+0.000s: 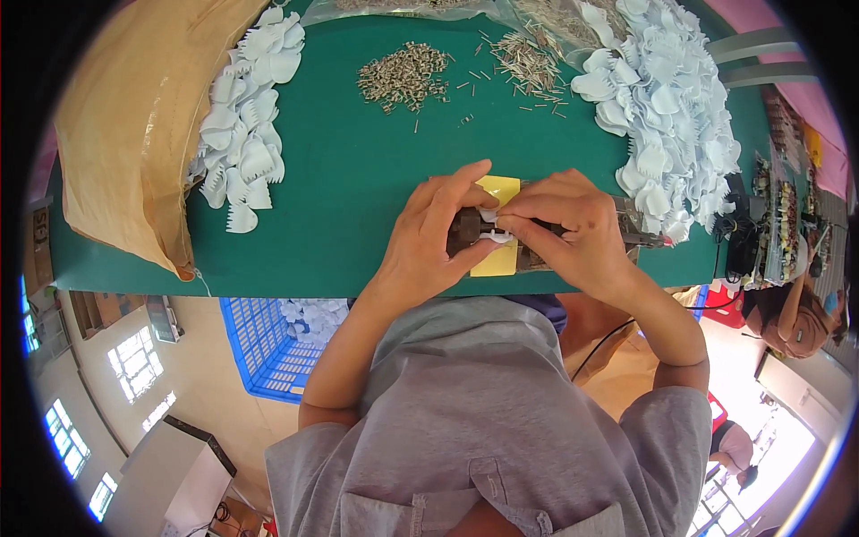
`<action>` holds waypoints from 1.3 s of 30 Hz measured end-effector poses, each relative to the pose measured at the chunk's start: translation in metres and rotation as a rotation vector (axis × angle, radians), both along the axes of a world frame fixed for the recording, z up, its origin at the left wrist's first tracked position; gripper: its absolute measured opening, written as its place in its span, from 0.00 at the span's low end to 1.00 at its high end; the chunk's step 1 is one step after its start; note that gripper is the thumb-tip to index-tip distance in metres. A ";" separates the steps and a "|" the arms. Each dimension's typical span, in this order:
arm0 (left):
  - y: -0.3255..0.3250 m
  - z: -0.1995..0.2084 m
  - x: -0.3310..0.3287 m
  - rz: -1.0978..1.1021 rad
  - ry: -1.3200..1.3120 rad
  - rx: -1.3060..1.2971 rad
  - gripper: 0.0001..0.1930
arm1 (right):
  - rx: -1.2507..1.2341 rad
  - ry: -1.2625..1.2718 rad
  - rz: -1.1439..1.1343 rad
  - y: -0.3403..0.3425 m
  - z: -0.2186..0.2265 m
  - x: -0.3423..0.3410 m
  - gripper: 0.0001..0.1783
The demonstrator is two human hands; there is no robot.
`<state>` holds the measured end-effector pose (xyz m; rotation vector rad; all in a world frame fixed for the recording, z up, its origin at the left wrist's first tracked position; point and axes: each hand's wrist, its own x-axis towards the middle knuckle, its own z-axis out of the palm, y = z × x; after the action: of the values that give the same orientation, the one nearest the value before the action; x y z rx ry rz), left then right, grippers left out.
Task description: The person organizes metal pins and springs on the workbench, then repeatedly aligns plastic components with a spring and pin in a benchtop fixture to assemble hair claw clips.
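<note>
Entry: one white piece [497, 236], in the dark jig [463, 231] on the green table [340, 206], directions taken from the jig. Left hand [420, 224], at 9 o'clock: thumb and index tips apart, thumb by the piece. Right hand [582, 224], at 3 o'clock: thumb and index tips close together over the piece; whether they pinch a pin, we cannot tell.

Risks, as we judge them: piece tilting, should the left thumb ease or the right push off-line; fingertip caught, should the push slip; clips [403, 76] at 11 o'clock and pins [528, 64] past 12 mixing, should a sleeve or hand brush the strays between; right heap [667, 116] at 2 o'clock sliding onto the jig, if the right forearm knocks it.

Obscured: the jig's middle, under the fingers; the left hand's lower fingers; the piece's far edge; bags beyond the pins, cut by the top rim; contents of the blue basket [259, 349] at 8 o'clock, partly out of our sight
</note>
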<state>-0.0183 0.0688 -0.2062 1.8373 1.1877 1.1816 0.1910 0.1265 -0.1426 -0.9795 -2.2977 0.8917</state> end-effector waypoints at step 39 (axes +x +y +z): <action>0.002 0.003 -0.001 -0.006 0.140 0.190 0.22 | 0.679 -0.021 0.033 -0.021 -0.015 0.001 0.17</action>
<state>-0.0189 0.0713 -0.2033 2.0935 1.1778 1.2150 0.1925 0.1059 -0.1578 -0.6441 -2.3741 0.0725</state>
